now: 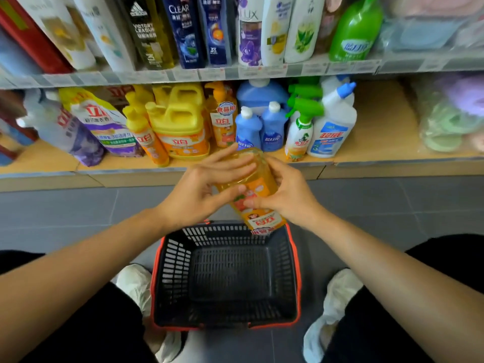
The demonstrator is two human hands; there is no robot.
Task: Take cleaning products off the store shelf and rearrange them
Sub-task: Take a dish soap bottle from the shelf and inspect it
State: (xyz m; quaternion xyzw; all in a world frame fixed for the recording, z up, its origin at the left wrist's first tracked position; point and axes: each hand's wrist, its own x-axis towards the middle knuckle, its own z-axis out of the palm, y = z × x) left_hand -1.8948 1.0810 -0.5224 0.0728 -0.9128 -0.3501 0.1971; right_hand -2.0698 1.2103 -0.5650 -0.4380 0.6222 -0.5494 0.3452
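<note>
Shelf (366, 153) of cleaners behind; orange bottle (258, 184) held in both hands over the basket (157, 271).

You have the bottle off the shelf, tilted, its label upside down to you and its near end just above the far rim of the basket, which stands on the floor (78, 205). Your right hand (285, 195) has its grip curled round the bottle's middle. Your left hand (199, 189) clamps the far end between thumb and nearly straight fingers. It looks full of liquid, so judge it fairly heavy for its size. The plastic should be stiff with a little give, and the glossy label may be slippery. Take hold round the middle of the body, not the neck. The cap end is hidden, so you cannot tell whether it is sealed; set the bottle upright before letting go.
</note>
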